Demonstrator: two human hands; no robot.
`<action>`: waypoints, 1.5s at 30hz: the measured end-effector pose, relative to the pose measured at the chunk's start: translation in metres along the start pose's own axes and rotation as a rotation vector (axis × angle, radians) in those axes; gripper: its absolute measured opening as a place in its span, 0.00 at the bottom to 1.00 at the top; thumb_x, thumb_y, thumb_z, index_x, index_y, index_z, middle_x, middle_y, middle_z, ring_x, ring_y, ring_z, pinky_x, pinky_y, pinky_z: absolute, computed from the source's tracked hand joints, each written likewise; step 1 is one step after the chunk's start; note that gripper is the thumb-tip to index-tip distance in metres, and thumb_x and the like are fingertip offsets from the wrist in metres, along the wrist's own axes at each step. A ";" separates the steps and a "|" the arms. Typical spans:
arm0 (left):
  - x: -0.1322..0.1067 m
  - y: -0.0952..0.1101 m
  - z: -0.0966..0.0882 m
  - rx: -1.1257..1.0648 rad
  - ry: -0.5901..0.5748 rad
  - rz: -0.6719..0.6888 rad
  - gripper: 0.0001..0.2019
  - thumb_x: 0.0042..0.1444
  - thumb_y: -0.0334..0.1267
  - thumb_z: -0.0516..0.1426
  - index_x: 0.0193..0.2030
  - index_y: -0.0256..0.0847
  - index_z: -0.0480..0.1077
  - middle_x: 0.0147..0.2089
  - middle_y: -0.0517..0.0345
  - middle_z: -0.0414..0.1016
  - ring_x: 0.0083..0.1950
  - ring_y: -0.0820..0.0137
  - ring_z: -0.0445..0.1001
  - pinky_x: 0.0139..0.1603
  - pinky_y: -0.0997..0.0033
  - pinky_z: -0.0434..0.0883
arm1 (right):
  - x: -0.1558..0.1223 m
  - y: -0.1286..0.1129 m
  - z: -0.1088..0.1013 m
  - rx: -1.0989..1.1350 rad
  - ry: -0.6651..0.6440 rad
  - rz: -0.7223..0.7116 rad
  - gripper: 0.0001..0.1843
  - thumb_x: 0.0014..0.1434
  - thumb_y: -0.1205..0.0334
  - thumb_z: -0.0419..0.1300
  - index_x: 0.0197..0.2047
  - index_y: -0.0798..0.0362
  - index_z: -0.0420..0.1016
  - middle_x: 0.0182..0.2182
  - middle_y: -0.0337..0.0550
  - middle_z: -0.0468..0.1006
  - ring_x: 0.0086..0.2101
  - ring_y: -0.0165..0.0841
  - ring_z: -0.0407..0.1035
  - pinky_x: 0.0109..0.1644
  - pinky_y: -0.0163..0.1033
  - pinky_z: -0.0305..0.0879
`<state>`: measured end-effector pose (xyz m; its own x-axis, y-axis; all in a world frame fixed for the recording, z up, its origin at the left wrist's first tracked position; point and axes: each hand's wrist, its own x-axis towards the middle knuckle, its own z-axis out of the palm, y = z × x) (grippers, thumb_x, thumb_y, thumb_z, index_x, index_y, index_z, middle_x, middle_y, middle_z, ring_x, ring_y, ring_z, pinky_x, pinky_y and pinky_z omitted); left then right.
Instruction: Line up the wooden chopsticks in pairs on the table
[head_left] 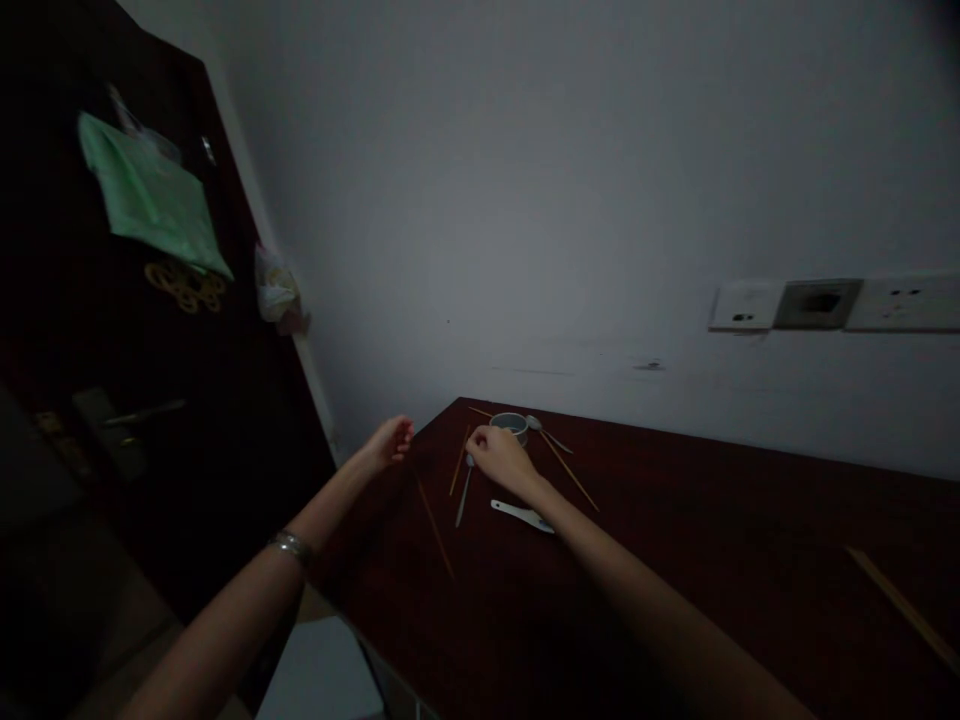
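Observation:
My right hand [501, 458] rests curled on the dark red table [675, 560], its fingertips at the bowl end of a metal spoon [463, 495] and just in front of a small grey bowl [510, 424]. Whether it grips the spoon I cannot tell. My left hand [390, 440], fingers loosely curled, hovers at the table's far left corner and holds nothing I can see. Wooden chopsticks [433, 512] lie scattered around the hands. A white spoon [521, 514] lies beside my right wrist. A second metal spoon [541, 428] lies right of the bowl.
A dark door [112, 400] with a handle stands at the left, a green bag [150, 195] hanging on it. Wall sockets [825, 303] sit on the white wall above the table. Another chopstick [900, 605] lies at the table's right.

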<state>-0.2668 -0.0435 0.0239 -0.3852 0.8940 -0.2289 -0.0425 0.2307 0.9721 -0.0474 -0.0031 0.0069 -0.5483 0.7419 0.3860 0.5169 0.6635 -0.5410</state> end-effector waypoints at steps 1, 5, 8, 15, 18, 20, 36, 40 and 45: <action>0.005 -0.008 -0.004 0.100 0.047 -0.023 0.07 0.45 0.36 0.49 0.20 0.38 0.62 0.15 0.65 0.57 0.12 0.81 0.51 0.13 0.81 0.44 | 0.011 -0.001 0.011 -0.083 -0.033 0.002 0.12 0.55 0.61 0.49 0.34 0.55 0.73 0.32 0.46 0.77 0.32 0.33 0.71 0.33 0.32 0.60; 0.020 -0.040 -0.008 0.584 0.146 -0.028 0.09 0.44 0.38 0.52 0.18 0.37 0.65 0.14 0.63 0.61 0.11 0.79 0.54 0.13 0.80 0.47 | 0.046 0.002 0.049 -0.289 -0.126 0.047 0.13 0.56 0.64 0.50 0.41 0.57 0.71 0.39 0.54 0.75 0.40 0.38 0.70 0.38 0.36 0.62; 0.027 -0.059 -0.006 0.720 0.123 -0.041 0.11 0.43 0.37 0.54 0.15 0.36 0.66 0.12 0.61 0.62 0.11 0.78 0.55 0.13 0.79 0.50 | 0.064 0.006 0.074 -0.319 -0.157 0.059 0.13 0.55 0.67 0.51 0.42 0.60 0.71 0.40 0.58 0.74 0.41 0.41 0.70 0.39 0.39 0.63; 0.032 -0.082 -0.001 0.971 0.023 -0.054 0.11 0.42 0.39 0.55 0.16 0.35 0.65 0.14 0.59 0.66 0.12 0.76 0.60 0.15 0.77 0.58 | 0.092 0.016 0.116 -0.377 -0.172 0.124 0.15 0.54 0.68 0.53 0.45 0.63 0.70 0.43 0.63 0.71 0.47 0.46 0.64 0.43 0.43 0.63; 0.031 -0.086 0.002 1.010 0.010 -0.085 0.11 0.43 0.39 0.55 0.16 0.35 0.65 0.14 0.60 0.65 0.13 0.76 0.61 0.17 0.77 0.60 | 0.100 0.022 0.131 -0.394 -0.156 0.186 0.17 0.53 0.67 0.54 0.46 0.64 0.69 0.43 0.66 0.70 0.47 0.48 0.63 0.42 0.45 0.62; 0.029 -0.087 0.003 1.033 0.018 -0.106 0.11 0.42 0.40 0.56 0.16 0.36 0.65 0.13 0.60 0.65 0.14 0.76 0.62 0.18 0.77 0.60 | 0.104 0.026 0.139 -0.404 -0.137 0.223 0.17 0.53 0.67 0.54 0.47 0.65 0.68 0.43 0.67 0.70 0.47 0.48 0.63 0.42 0.46 0.61; 0.029 -0.090 0.004 0.983 0.091 -0.068 0.10 0.39 0.39 0.56 0.15 0.36 0.65 0.14 0.60 0.65 0.16 0.75 0.63 0.17 0.77 0.60 | 0.109 0.039 0.152 -0.384 -0.031 0.289 0.23 0.56 0.76 0.44 0.56 0.75 0.56 0.42 0.73 0.70 0.47 0.47 0.63 0.43 0.46 0.55; 0.033 -0.086 0.002 0.974 0.125 -0.084 0.12 0.40 0.41 0.57 0.14 0.36 0.64 0.13 0.59 0.65 0.14 0.75 0.62 0.16 0.76 0.60 | 0.106 0.028 0.144 -0.345 -0.041 0.278 0.25 0.56 0.74 0.47 0.56 0.77 0.53 0.40 0.73 0.71 0.47 0.48 0.64 0.43 0.46 0.58; 0.036 -0.059 -0.006 0.845 0.144 -0.006 0.14 0.42 0.41 0.55 0.13 0.37 0.61 0.11 0.60 0.61 0.12 0.76 0.58 0.14 0.76 0.58 | 0.097 0.006 0.118 -0.289 -0.036 0.216 0.32 0.53 0.65 0.56 0.57 0.72 0.51 0.41 0.68 0.72 0.43 0.44 0.68 0.41 0.42 0.62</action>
<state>-0.2835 -0.0270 -0.0410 -0.5032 0.8474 -0.1696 0.6343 0.4954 0.5935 -0.1754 0.0608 -0.0472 -0.4262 0.8676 0.2562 0.7853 0.4954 -0.3712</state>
